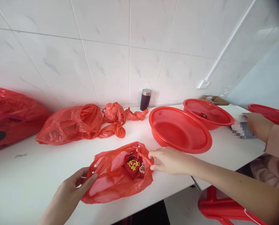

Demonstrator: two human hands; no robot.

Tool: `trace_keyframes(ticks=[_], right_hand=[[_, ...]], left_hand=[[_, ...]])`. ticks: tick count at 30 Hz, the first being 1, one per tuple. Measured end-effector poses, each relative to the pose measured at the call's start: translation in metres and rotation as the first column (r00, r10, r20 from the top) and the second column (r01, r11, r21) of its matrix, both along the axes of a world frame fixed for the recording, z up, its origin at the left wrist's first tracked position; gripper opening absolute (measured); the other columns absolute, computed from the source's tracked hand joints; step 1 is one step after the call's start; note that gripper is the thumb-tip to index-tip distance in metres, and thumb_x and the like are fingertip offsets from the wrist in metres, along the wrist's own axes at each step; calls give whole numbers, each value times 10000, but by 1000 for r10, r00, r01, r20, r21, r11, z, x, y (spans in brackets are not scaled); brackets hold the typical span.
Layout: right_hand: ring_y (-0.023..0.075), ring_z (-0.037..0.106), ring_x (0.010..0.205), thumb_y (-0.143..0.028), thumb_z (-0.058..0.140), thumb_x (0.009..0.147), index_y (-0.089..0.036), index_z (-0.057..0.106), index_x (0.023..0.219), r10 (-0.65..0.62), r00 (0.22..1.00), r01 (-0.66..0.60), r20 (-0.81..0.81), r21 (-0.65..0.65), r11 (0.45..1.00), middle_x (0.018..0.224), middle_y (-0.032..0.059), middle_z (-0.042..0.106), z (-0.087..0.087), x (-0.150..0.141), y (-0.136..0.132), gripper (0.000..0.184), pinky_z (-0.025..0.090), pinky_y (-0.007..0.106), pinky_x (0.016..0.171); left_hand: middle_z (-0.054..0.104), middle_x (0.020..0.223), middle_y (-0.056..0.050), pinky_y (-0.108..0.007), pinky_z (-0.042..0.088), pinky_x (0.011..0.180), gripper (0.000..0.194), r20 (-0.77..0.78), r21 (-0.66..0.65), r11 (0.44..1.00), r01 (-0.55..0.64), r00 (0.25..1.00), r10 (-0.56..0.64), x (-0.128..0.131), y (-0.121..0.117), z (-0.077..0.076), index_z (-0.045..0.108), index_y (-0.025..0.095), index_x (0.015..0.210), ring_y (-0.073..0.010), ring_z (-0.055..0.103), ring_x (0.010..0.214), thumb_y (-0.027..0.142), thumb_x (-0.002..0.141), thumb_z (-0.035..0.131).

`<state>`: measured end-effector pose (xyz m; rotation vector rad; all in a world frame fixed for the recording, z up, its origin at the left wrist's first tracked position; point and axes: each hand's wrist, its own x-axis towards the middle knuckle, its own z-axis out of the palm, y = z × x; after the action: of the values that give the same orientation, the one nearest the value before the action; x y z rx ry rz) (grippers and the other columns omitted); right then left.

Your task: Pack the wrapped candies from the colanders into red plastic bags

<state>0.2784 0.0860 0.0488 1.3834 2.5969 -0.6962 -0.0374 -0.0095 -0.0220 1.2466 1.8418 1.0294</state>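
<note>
A red plastic bag (106,187) lies on the white table in front of me with its mouth spread wide. Inside it are several small red packets (132,165) with yellow and white print. My left hand (76,182) pinches the bag's left edge between thumb and fingers. At the opposite side, my right hand (167,160) grips the bag's right rim. Just beyond my right hand stands a red plastic basket (180,131) with perforated walls and nothing visible in it.
Knotted red bags (71,125) and a large red bag (10,122) line the wall. A dark tumbler (145,100) stands behind. Rightward are another basket (208,111) holding a small item, a cardboard box (215,100), a co-worker's hand (258,125) and a red stool (220,206).
</note>
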Motion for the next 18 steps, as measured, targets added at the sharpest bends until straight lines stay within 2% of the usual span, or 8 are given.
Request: trace_keyframes(ticks=[3, 6, 8, 11, 12, 15, 16, 18], right_hand=[[176, 608, 736, -359, 585, 855, -223, 531, 1082, -100, 986, 93, -136, -55, 994, 872, 32, 655, -26, -5, 5, 270, 402, 237, 604], [180, 611, 744, -383, 552, 878, -202, 515, 1127, -144, 969, 172, -200, 135, 976, 857, 41, 669, -44, -17, 14, 310, 385, 245, 623], [183, 606, 729, -334, 569, 858, -195, 582, 1014, -104, 981, 136, -164, 195, 971, 831, 44, 673, -45, -21, 22, 209, 366, 251, 613], [143, 575, 658, -235, 547, 844, -186, 614, 836, -95, 952, 145, -291, 157, 977, 766, 21, 655, -22, -18, 34, 83, 367, 241, 590], [131, 567, 649, -245, 526, 865, -186, 607, 853, -128, 895, 213, -427, 156, 965, 771, 16, 649, -10, -16, 37, 101, 382, 236, 590], [118, 563, 655, -356, 484, 920, -185, 553, 962, -172, 597, 396, -784, 102, 912, 817, 15, 632, 28, -10, 40, 189, 434, 231, 587], [118, 565, 659, -387, 506, 912, -183, 545, 965, -158, 559, 362, -814, 68, 929, 810, 13, 628, 38, -9, 39, 215, 446, 233, 588], [123, 577, 678, -398, 574, 876, -175, 561, 930, -122, 580, 237, -805, 24, 971, 776, 9, 622, 52, -9, 36, 229, 464, 237, 606]], left_hand=[[572, 653, 11, -222, 433, 538, 431, 55, -60, 994, 90, 995, -87, 0, 0, -1, 621, 207, 784, -157, 525, 613, 636, 749, 607], [514, 633, 31, -199, 361, 521, 423, 63, -47, 993, 105, 993, -102, 3, 0, 6, 596, 207, 759, -130, 449, 599, 629, 746, 624], [533, 645, 30, -197, 360, 526, 423, 87, -39, 996, 82, 993, -78, 4, 0, 11, 611, 209, 782, -129, 452, 604, 630, 743, 629], [587, 684, 17, -203, 418, 559, 415, 176, -2, 1000, -5, 984, 5, -2, -1, 16, 640, 206, 817, -140, 505, 641, 614, 741, 647], [598, 698, 15, -202, 440, 569, 415, 214, 29, 997, -66, 975, 58, -6, -1, 16, 643, 204, 810, -143, 518, 658, 608, 724, 672], [606, 751, 27, -177, 485, 576, 433, 357, 105, 963, -247, 913, 196, -16, -1, 20, 654, 200, 766, -141, 534, 718, 579, 607, 790], [609, 756, 31, -171, 495, 576, 439, 411, 117, 955, -271, 889, 202, -18, 0, 23, 659, 199, 752, -141, 538, 731, 566, 571, 819], [630, 753, 38, -165, 508, 597, 416, 516, 131, 958, -255, 843, 154, -16, 2, 31, 673, 198, 744, -138, 552, 746, 526, 556, 847]])
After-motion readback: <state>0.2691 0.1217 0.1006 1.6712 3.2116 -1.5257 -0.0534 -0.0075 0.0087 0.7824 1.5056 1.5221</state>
